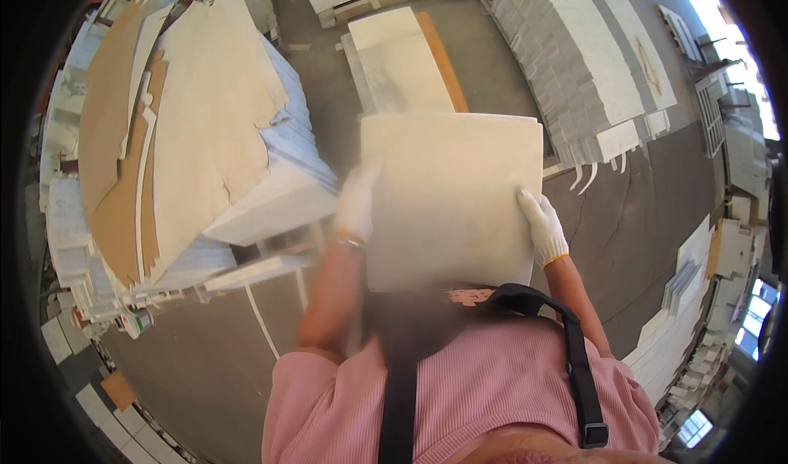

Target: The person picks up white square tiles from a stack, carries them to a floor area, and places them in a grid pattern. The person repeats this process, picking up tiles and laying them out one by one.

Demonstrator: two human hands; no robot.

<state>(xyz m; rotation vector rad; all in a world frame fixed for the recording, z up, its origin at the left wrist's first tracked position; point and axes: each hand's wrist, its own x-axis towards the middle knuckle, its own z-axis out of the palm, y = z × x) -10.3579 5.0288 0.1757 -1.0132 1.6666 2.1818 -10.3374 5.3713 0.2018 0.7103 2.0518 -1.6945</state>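
Both my hands wear white knit gloves. Between them, in front of my chest, is a flat, square, cream-white board [451, 193]. A second edge along its far side suggests more than one sheet. My left hand [357, 205] grips the left edge; it is blurred and its fingers are partly hidden. On the right edge is my right hand [542, 227], thumb on the face and the other fingers out of sight behind. Beyond the board lies a low stack of pale panels [402, 62] with an orange-brown strip [443, 62] along its right side.
A large pile of white sheets under torn cardboard [213, 111] stands at the left. Long rows of stacked white pieces [566, 53] fill the far right. A pallet [369, 4] with a pale top is at the back. More flat pieces [673, 324] lie at the right.
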